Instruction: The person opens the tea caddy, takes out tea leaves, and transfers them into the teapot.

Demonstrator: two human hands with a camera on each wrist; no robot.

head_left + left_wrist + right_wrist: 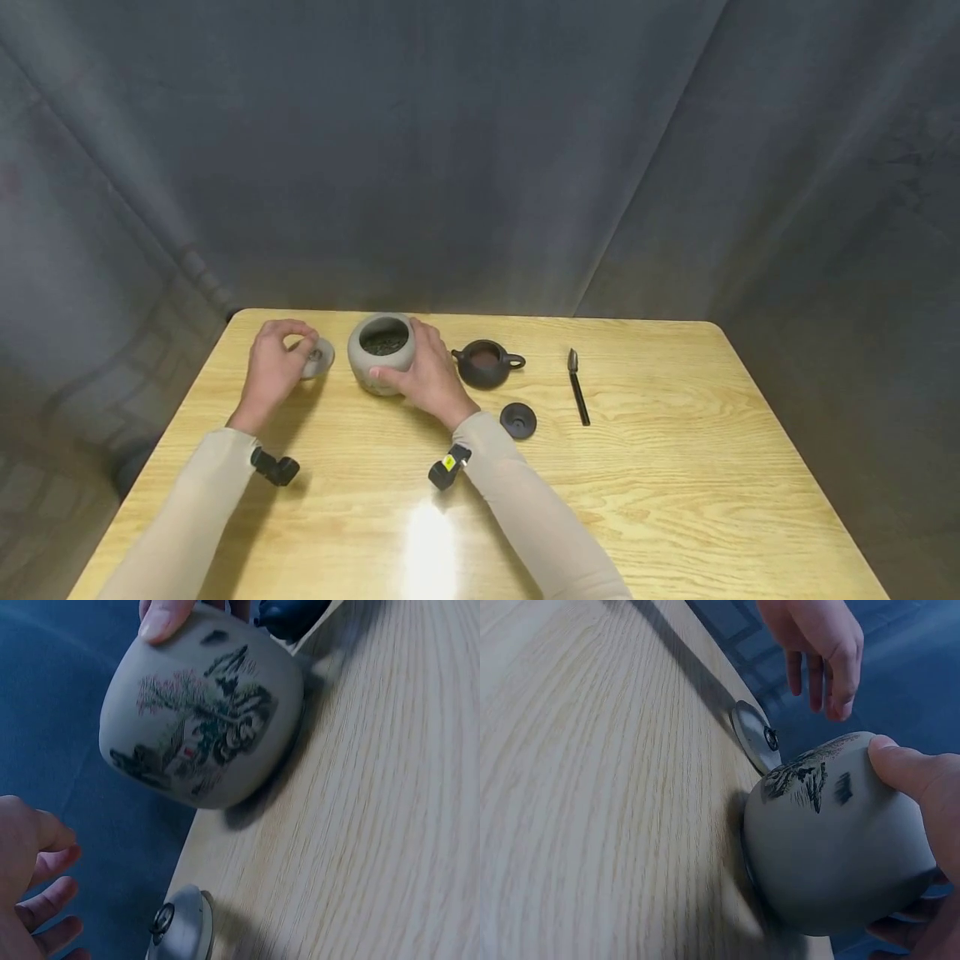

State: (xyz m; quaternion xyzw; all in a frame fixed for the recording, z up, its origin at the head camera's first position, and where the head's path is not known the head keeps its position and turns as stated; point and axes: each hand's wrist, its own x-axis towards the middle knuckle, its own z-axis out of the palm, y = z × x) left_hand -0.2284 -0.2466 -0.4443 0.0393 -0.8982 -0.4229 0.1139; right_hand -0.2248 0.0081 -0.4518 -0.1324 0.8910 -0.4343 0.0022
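Note:
A grey round jar (362,363) stands at the back of the table, uncovered, with dark loose leaves inside. Its side carries a painted landscape, seen in the left wrist view on the jar (202,727). My right hand (435,379) grips the jar from the right, thumb on the near side and fingers round the far side. To the left lies the jar's grey lid (322,360), flat on the table with a dark ring on top. Over this lid hovers my left hand (272,362), fingers loosely bent and apart from it, holding nothing.
Right of the jar sits a dark, uncovered teapot (483,379) with a reddish-brown inside. Its small dark round lid (518,421) lies nearer. Farther right is a slim black-handled scoop (578,396). A grey curtain (480,167) hangs behind the wooden table (675,467).

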